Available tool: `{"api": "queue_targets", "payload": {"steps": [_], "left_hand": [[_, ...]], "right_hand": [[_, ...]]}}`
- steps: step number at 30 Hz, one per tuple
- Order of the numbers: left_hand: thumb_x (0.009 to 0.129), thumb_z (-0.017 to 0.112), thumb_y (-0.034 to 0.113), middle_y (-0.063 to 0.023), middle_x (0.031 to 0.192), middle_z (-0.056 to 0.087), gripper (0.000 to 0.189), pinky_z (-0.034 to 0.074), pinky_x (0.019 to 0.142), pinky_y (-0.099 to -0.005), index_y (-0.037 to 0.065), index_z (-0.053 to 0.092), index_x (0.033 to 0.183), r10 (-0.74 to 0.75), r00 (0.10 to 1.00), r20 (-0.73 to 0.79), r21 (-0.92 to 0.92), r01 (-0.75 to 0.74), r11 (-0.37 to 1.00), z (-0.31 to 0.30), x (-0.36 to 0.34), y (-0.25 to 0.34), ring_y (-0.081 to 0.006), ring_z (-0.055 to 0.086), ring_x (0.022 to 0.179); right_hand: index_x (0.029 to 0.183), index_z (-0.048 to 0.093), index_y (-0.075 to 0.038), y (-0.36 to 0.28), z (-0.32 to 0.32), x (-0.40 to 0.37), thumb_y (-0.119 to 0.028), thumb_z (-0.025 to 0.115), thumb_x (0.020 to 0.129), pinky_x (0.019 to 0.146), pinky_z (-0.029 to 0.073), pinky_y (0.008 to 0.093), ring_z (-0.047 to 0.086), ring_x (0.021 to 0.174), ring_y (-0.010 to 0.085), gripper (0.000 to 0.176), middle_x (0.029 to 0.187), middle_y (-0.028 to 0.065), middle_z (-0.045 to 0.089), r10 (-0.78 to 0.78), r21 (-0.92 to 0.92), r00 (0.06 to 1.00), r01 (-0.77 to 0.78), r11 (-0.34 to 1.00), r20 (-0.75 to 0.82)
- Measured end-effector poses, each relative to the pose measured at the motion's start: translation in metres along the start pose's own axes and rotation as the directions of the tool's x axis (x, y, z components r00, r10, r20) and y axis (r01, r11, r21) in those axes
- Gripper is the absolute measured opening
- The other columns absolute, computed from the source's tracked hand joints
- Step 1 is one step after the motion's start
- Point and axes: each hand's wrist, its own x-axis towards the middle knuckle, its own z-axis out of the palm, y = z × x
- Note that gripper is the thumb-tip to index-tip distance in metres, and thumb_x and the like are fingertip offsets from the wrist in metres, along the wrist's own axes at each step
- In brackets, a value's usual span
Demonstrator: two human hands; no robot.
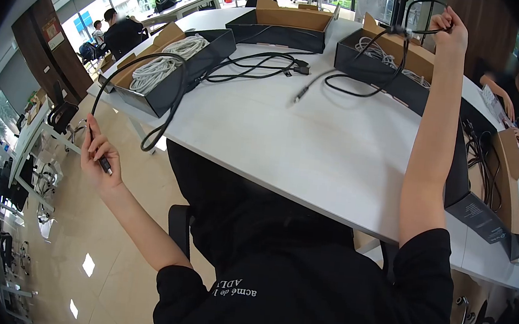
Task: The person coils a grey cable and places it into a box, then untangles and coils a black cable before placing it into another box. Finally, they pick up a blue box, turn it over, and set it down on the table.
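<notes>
The outstretched left hand (pixel 101 154) curled around the metal-tipped plug (pixel 105 165) on a looped black cable (pixel 184 86); the raised right hand (pixel 451 27) pinched black cord (pixel 405 53).

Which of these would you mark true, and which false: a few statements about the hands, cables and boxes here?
The left hand holds a black cable plug. True.
The right hand lies flat on the white table. False: it is raised, gripping a thin black cable.
The open black cardboard box nearest the left hand contains white cables. True.
The open black box furthest right contains white cables. False: its cables are black.
</notes>
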Motion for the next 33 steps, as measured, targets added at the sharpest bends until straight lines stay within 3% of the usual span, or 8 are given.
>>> {"api": "queue_targets", "payload": {"steps": [9, 16, 18, 19, 22, 28, 30, 33], "left_hand": [[0.089, 0.041, 0.007, -0.0131, 0.127, 0.044, 0.044, 0.036, 0.045, -0.0129, -0.005, 0.028, 0.13, -0.064, 0.997, -0.032, 0.293, 0.071, 0.953, 0.024, -0.005, -0.046, -0.0033, 0.038, 0.058], [0.085, 0.049, 0.01, -0.0119, 0.119, 0.052, 0.044, 0.033, 0.048, -0.0141, -0.005, 0.039, 0.125, -0.124, 0.987, -0.104, 0.782, 0.158, 0.602, 0.051, 0.009, -0.166, -0.0036, 0.042, 0.063], [0.083, 0.055, 0.017, -0.0117, 0.109, 0.054, 0.05, 0.034, 0.048, -0.0153, -0.004, 0.04, 0.125, -0.137, 0.983, -0.125, 0.936, 0.162, 0.313, 0.048, 0.03, -0.203, -0.003, 0.046, 0.066], [0.084, 0.054, 0.031, -0.0249, 0.123, 0.042, 0.057, 0.043, 0.058, -0.0222, -0.004, 0.039, 0.126, -0.277, 0.951, -0.137, 0.986, 0.157, 0.052, 0.054, 0.038, -0.215, -0.0145, 0.057, 0.078], [0.085, 0.048, 0.045, -0.0363, 0.131, 0.022, 0.065, 0.045, 0.074, -0.0317, -0.005, 0.039, 0.125, -0.373, 0.928, -0.006, 0.714, -0.258, -0.651, 0.054, 0.043, -0.257, -0.0349, 0.057, 0.095], [0.086, 0.043, 0.05, -0.035, 0.131, 0.026, 0.066, 0.035, 0.094, -0.0383, -0.002, 0.037, 0.127, -0.243, 0.749, 0.616, 0.415, -0.571, -0.708, 0.078, 0.027, -0.339, -0.0421, 0.046, 0.11], [0.089, 0.04, 0.044, -0.0293, 0.12, 0.042, 0.057, 0.039, 0.089, -0.0368, -0.002, 0.041, 0.122, -0.504, 0.793, 0.341, 0.861, -0.479, -0.171, 0.107, 0.018, -0.354, -0.0356, 0.052, 0.103], [0.093, 0.037, 0.036, -0.0164, 0.095, 0.059, 0.041, 0.046, 0.074, -0.0314, 0.0, 0.048, 0.108, -0.671, 0.683, 0.288, 0.929, -0.028, 0.37, 0.115, 0.013, -0.361, -0.0226, 0.06, 0.083]], "right_hand": [[0.072, 0.049, -0.008, 0.055, 0.085, -0.082, -0.011, 0.054, 0.082, 0.036, 0.03, 0.0183, 0.038, 0.04, 0.0064, 0.012, 0.052, -0.0026, 0.043, -0.141, -0.297, 0.975, 0.188, 0.936, 0.173], [0.073, 0.051, -0.005, 0.047, 0.114, -0.108, -0.01, 0.051, 0.085, 0.037, 0.031, 0.018, 0.038, 0.042, 0.0071, 0.013, 0.052, -0.0014, 0.044, -0.034, -0.148, 0.933, 0.092, 0.985, 0.357], [0.07, 0.049, -0.006, 0.044, 0.119, -0.112, -0.011, 0.05, 0.086, 0.037, 0.03, 0.0185, 0.037, 0.042, 0.0075, 0.017, 0.051, -0.0012, 0.042, 0.022, -0.055, 0.922, -0.001, 0.999, 0.387], [0.066, 0.046, -0.006, 0.041, 0.119, -0.111, -0.011, 0.049, 0.087, 0.038, 0.029, 0.0191, 0.035, 0.042, 0.0076, 0.022, 0.05, -0.0015, 0.04, 0.061, 0.012, 0.911, -0.072, 0.997, 0.409], [0.064, 0.044, -0.007, 0.041, 0.125, -0.117, -0.012, 0.048, 0.088, 0.038, 0.029, 0.0194, 0.035, 0.042, 0.0073, 0.024, 0.049, -0.0019, 0.038, -0.002, 0.073, 0.886, -0.035, 0.997, 0.463], [0.068, 0.048, -0.004, 0.042, 0.142, -0.135, -0.013, 0.046, 0.089, 0.039, 0.027, 0.0199, 0.03, 0.042, 0.0077, 0.023, 0.049, -0.0028, 0.033, -0.004, 0.118, 0.807, -0.081, 0.99, 0.591], [0.071, 0.049, -0.003, 0.042, 0.145, -0.139, -0.013, 0.045, 0.09, 0.039, 0.027, 0.0196, 0.03, 0.043, 0.0076, 0.022, 0.049, -0.0028, 0.033, 0.024, 0.111, 0.757, -0.127, 0.986, 0.653], [0.072, 0.049, -0.002, 0.043, 0.152, -0.147, -0.013, 0.043, 0.091, 0.04, 0.027, 0.0194, 0.03, 0.045, 0.0073, 0.022, 0.051, -0.0026, 0.033, 0.068, 0.059, 0.725, -0.148, 0.987, 0.685]]}}
